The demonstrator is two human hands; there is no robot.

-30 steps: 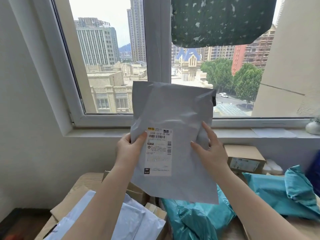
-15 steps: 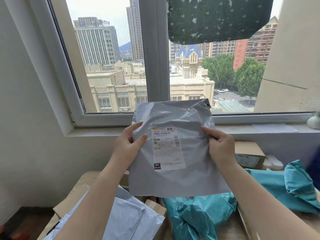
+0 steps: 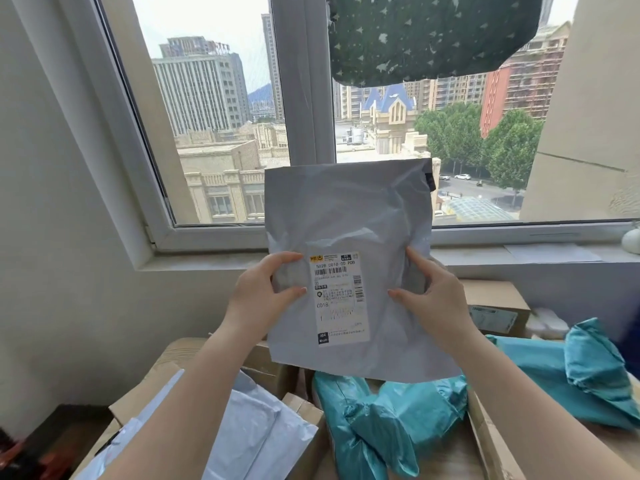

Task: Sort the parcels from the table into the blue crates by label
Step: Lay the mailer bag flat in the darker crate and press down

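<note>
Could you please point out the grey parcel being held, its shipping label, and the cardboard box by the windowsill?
Grey parcel (image 3: 349, 209): head view, upper crinkled face.
Shipping label (image 3: 339, 299): head view, label's middle.
Cardboard box (image 3: 495, 299): head view, its top flap.

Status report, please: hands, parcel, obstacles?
Left hand and right hand grip grey parcel, upright, label facing camera. Blue crates not in view. Nothing blocking.
</note>
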